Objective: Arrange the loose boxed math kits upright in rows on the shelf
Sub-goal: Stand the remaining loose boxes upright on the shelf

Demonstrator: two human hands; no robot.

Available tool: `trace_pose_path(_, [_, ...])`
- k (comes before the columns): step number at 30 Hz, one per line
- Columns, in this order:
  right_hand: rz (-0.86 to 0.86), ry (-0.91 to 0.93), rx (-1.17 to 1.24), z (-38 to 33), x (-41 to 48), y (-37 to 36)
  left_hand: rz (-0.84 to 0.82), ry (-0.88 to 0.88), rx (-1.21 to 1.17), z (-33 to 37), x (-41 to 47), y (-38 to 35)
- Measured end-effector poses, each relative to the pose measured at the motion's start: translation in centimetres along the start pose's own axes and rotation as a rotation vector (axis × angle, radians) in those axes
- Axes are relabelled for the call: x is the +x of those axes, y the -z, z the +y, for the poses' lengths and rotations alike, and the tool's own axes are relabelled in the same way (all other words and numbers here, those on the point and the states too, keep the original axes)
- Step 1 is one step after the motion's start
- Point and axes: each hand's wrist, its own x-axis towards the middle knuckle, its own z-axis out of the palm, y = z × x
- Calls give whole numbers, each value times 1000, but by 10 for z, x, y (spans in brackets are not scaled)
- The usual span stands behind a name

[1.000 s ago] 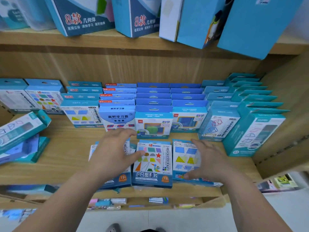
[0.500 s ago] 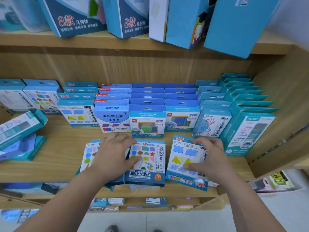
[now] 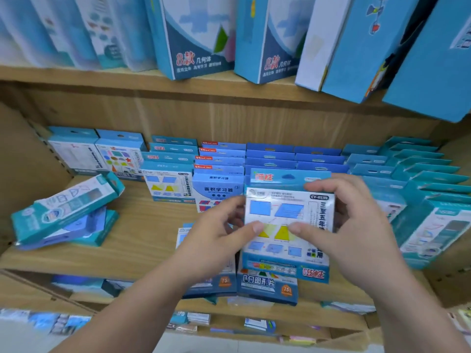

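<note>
Over the wooden shelf (image 3: 142,238), a probably light, stiff blue-and-white cardboard box (image 3: 288,210) is pinched at its sides by the left hand (image 3: 216,240) and right hand (image 3: 356,225).

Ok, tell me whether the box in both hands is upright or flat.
Upright: held box, hang tab uppermost, front facing outward, between left hand and right hand.

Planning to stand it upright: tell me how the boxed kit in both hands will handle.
Probably stiff: the boxed kit shows no bend between the left hand and right hand. Likely light, pinched by fingertips. Thin, so may tip unsupported.
</note>
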Motion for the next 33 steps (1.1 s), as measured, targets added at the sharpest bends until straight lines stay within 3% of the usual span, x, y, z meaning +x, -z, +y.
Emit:
trace_pose_path(4, [1,6,40,-15,14,-56,68,63,-90,-4,-7,46])
trace_pose_path(9, [-68,5,179,-36,38,-123,201,100,4,-20,-16,115])
trace_pose_path(16, [-138,-57,51,-47,58,-191,327,107,154,-58,-16,189])
trace_pose_path(25, [-218,-201,-314,-16,42,-190,383,59,141,-105,14,211])
trace_pose_path(30, [-455,-345,-529,-13,32,-179,430,29,223,-130,32,205])
trace_pose_path(33, [-508,-427,-514,-7,27,-179,432,33,246,-134,39,199])
